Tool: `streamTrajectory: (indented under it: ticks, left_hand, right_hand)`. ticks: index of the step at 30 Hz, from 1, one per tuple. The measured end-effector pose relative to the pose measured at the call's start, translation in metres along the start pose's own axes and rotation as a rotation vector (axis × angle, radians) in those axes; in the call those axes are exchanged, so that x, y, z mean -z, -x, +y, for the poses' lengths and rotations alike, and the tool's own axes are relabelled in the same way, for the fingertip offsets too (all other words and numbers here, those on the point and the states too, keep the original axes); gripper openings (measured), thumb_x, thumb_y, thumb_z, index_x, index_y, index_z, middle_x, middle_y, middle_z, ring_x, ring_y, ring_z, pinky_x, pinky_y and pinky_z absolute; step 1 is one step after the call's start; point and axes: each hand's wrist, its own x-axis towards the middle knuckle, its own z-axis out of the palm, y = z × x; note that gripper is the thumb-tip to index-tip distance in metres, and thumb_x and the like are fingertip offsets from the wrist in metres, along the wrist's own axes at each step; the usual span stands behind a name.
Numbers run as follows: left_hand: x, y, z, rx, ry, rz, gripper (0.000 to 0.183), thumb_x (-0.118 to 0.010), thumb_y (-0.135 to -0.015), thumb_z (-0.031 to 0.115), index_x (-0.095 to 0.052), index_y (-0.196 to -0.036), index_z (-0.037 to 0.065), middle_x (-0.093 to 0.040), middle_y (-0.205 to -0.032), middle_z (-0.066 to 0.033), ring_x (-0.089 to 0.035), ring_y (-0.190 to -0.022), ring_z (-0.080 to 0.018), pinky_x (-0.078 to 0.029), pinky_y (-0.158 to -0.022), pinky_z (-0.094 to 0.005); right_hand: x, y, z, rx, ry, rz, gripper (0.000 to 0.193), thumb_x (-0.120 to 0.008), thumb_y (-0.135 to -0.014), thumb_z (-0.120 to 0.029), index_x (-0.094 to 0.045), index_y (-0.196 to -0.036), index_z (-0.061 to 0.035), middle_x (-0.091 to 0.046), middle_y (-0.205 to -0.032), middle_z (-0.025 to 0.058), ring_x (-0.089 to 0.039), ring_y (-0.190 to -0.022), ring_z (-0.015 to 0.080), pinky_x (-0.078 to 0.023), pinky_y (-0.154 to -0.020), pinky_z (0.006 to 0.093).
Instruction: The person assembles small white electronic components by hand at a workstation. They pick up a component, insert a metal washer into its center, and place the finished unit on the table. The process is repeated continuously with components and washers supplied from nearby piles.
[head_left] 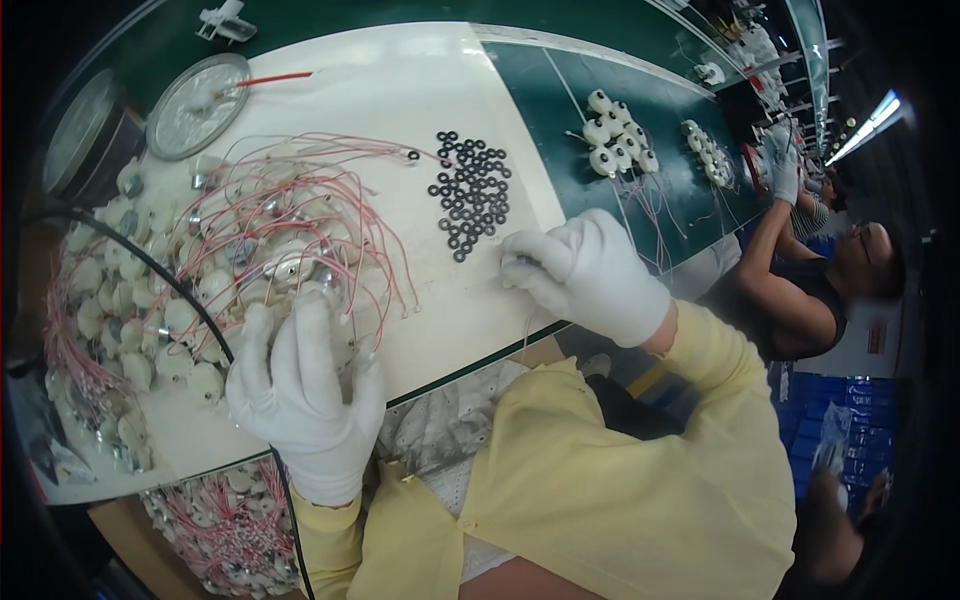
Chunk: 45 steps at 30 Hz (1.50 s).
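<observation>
My left hand (310,390), in a white glove, reaches over the near edge of a heap of small cream-coloured motors (215,285) with pink and white wires. Its fingers are apart and rest at the pile, touching the nearest pieces; no piece is clearly gripped. My right hand (595,275), gloved too, is closed in a pinch over the table's near edge. Whatever lies between its fingertips is hidden, though a thin pale wire seems to hang below. Just left of that hand lies a spread of small black rings (468,195) on the white table top (400,75).
Groups of cream motors with black tops (615,135) stand on the green mat (545,90). A round clear lid (198,105) with a red stick lies beside a tub (90,135) at far left. A black cable (150,262) crosses the heap. Another person (820,270) works at right.
</observation>
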Motion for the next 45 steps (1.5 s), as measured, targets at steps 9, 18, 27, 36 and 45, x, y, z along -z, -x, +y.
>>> streamTrajectory:
  ticks: [9, 18, 27, 36, 45]
  left_hand:
    - [0.002, -0.002, 0.002, -0.007, -0.019, -0.02, 0.066, -0.075, -0.081, 0.016, -0.058, -0.142, 0.0, -0.068, -0.125, -0.0144, -0.059, -0.126, -0.0419, -0.047, -0.096, -0.0518]
    - [0.002, -0.001, 0.003, -0.031, -0.018, 0.003, 0.057, -0.07, -0.088, 0.016, -0.059, -0.141, -0.002, -0.07, -0.113, -0.014, -0.061, -0.12, -0.0423, -0.048, -0.093, -0.0525]
    - [0.001, 0.004, -0.006, -0.103, 0.063, 0.036, 0.047, -0.061, -0.094, 0.014, -0.06, -0.138, -0.003, -0.069, -0.117, -0.0153, -0.061, -0.119, -0.0429, -0.047, -0.093, -0.0534]
    - [-0.004, 0.006, 0.004, 0.006, -0.044, 0.074, 0.053, -0.075, -0.084, 0.014, -0.065, -0.135, 0.005, -0.065, -0.117, -0.0097, -0.059, -0.123, -0.0387, -0.044, -0.102, -0.0522]
    - [-0.001, -0.004, 0.007, 0.007, -0.06, -0.032, 0.056, -0.086, -0.077, 0.023, -0.069, -0.13, 0.018, -0.063, -0.114, -0.0051, -0.058, -0.121, -0.0368, -0.044, -0.1, -0.0503]
  right_hand:
    - [-0.012, 0.049, 0.022, -0.318, 0.042, -0.003, 0.025, -0.067, -0.088, -0.011, -0.067, -0.114, -0.0116, -0.072, -0.083, 0.0055, -0.068, -0.077, 0.0301, -0.051, -0.076, 0.0434]
    - [0.017, 0.035, 0.015, -0.422, -0.157, 0.152, 0.03, -0.078, -0.086, -0.034, -0.073, -0.106, -0.0121, -0.065, -0.07, 0.0057, -0.065, -0.065, 0.0283, -0.048, -0.063, 0.0407]
    - [-0.004, 0.051, 0.047, -0.486, 0.066, 0.18, 0.035, -0.084, -0.079, -0.036, -0.072, -0.105, -0.0157, -0.067, -0.078, 0.0069, -0.067, -0.076, 0.0285, -0.049, -0.07, 0.0415]
    - [-0.009, 0.063, 0.115, -0.605, 0.174, 0.4, 0.029, -0.081, -0.083, -0.023, -0.074, -0.109, -0.0118, -0.074, -0.09, 0.0103, -0.072, -0.078, 0.0304, -0.055, -0.069, 0.0417]
    - [0.005, 0.071, 0.114, -0.576, 0.142, 0.314, 0.018, -0.076, -0.088, -0.016, -0.077, -0.103, -0.006, -0.076, -0.097, 0.0134, -0.073, -0.088, 0.0335, -0.057, -0.076, 0.041]
